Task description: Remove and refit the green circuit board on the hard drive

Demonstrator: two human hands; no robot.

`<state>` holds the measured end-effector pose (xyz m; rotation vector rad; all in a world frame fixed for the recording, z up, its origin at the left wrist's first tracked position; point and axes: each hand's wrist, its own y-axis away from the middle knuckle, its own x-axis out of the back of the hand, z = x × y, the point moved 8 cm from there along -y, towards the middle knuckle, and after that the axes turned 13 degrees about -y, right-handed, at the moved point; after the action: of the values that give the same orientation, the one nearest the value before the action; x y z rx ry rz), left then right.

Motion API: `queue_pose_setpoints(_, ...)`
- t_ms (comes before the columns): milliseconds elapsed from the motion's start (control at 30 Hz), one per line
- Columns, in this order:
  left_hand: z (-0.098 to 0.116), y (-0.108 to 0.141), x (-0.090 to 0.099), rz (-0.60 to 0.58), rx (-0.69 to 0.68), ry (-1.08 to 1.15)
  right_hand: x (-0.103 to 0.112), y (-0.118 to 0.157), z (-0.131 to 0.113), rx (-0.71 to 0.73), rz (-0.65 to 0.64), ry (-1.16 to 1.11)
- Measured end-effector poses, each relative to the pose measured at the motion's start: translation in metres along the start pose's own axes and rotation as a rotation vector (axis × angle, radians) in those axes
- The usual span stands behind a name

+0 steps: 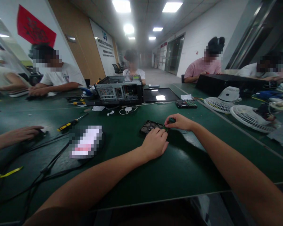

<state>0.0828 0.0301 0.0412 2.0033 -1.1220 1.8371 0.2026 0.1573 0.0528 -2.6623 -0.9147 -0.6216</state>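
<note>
A small black computer fan (146, 126) lies on the green table, in front of the open computer case. My left hand (155, 142) rests on its near right side, fingers together, gripping its edge. At the fan's right corner, my right hand (176, 121) is closed on a small screwdriver with a dark green handle (172, 120). The screwdriver's tip is too small to make out against the fan.
An open computer case (119, 91), a black panel (161, 95) and a circuit board (186, 104) stand farther back. White fan grilles (218, 104) are at right. Left lie a yellow-black screwdriver (68, 125), cables (55, 160) and another person's hand (25, 133).
</note>
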Motion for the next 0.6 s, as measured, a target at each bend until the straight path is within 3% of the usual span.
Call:
queue_pose_setpoints(300, 0.0008, 0.0016, 0.0015, 0.016, 0.006, 0.003, 0.0008, 0.0020, -0.0003, -0.015, 0.018, -0.003)
queue_pose_setpoints(600, -0.0003, 0.0014, 0.0008, 0.003, 0.007, 0.020, -0.0006, 0.0003, -0.0084, 0.056, 0.036, 0.219)
